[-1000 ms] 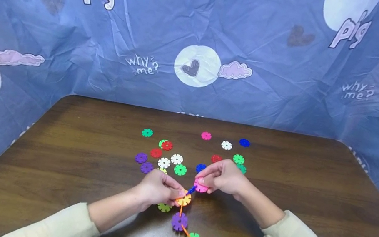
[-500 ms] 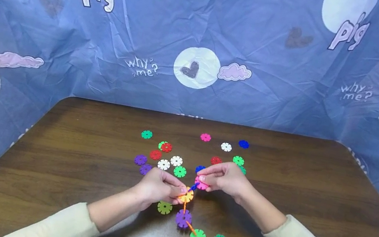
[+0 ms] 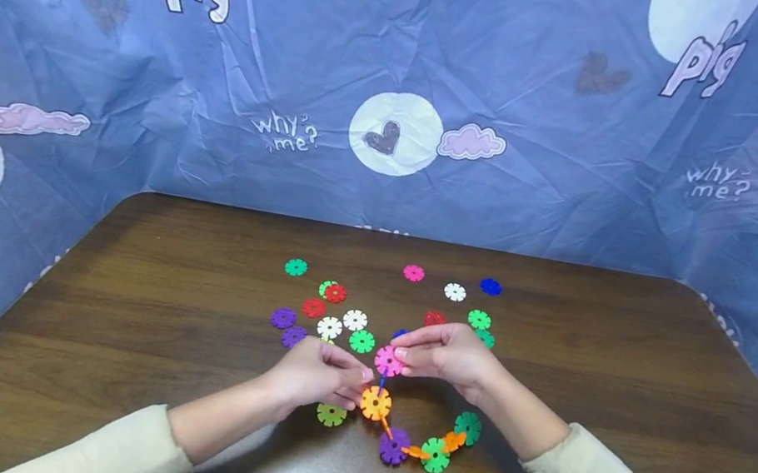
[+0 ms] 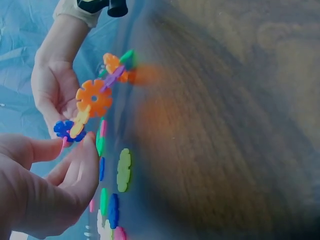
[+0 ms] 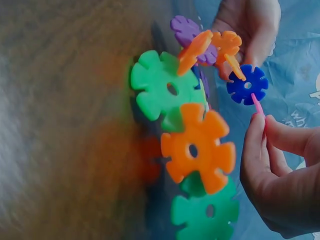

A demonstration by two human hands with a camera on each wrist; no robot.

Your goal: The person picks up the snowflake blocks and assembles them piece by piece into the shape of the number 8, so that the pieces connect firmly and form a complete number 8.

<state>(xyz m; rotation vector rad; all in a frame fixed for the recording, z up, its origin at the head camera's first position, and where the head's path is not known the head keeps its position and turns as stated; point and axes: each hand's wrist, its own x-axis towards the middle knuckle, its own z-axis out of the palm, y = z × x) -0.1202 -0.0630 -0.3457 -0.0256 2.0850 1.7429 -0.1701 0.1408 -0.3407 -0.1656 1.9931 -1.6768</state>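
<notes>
A chain of interlocking flower-shaped plastic discs hangs between my hands. My right hand (image 3: 445,354) pinches the pink disc (image 3: 384,362) at the chain's upper end. Below it a blue disc (image 5: 258,77) is slotted into a light orange disc (image 3: 380,412). My left hand (image 3: 312,377) has curled fingers right at that disc's left edge; a gap shows between its thumb and fingertips in the left wrist view. Further along come a purple disc (image 3: 390,452), a green disc (image 5: 154,75) and a dark green disc (image 5: 196,220), joined by orange discs (image 5: 214,154), curving right.
Several loose discs lie on the brown table (image 3: 105,323) beyond my hands, among them purple (image 3: 279,319), white (image 3: 355,319), pink (image 3: 414,273) and blue (image 3: 490,287) ones. An olive disc (image 3: 330,415) lies under my left wrist. A blue printed cloth (image 3: 225,74) stands behind the table.
The lower part of the chain has swung right and upward into a curve. The pink disc has shifted left and turned face-on. My left thumb has moved off the light orange disc's face.
</notes>
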